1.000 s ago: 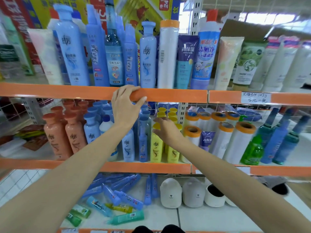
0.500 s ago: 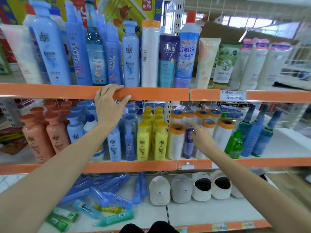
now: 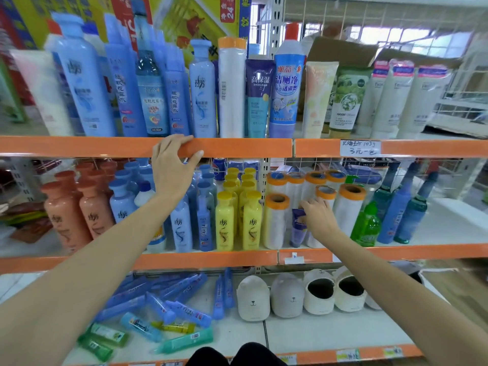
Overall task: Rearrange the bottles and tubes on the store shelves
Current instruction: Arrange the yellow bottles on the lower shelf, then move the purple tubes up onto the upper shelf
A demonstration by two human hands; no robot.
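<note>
Lying scattered on the bottom shelf (image 3: 330,336), nearest the camera, are blue tubes (image 3: 169,294) and green tubes (image 3: 184,342), their long axes flat and pointing many ways; beside them to the right sit white slippers (image 3: 287,295).

On the middle shelf (image 3: 206,258), the right hand (image 3: 320,220) reaches between the orange-capped white rolls (image 3: 276,220), its fingers curled onto a small purple tube (image 3: 298,228). The tube stands nearly upright, long axis vertical, its lower end on the shelf board, wedged between two rolls. Whether the thumb closes fully round it cannot be told, since the hand hides that side. Left of the rolls stand yellow bottles (image 3: 252,220), blue bottles (image 3: 182,225) and peach bottles (image 3: 63,215), all upright with caps up; green and blue bottles (image 3: 396,215) stand to the right.

Higher and farther, the left hand (image 3: 171,170) grips the orange front edge of the top shelf (image 3: 237,147), fingers hooked over the lip and thumb pressed on its face. Behind it tall blue bottles (image 3: 202,93) and upright tubes (image 3: 260,99) stand in a row, with a handwritten price tag (image 3: 360,147) to the right.
</note>
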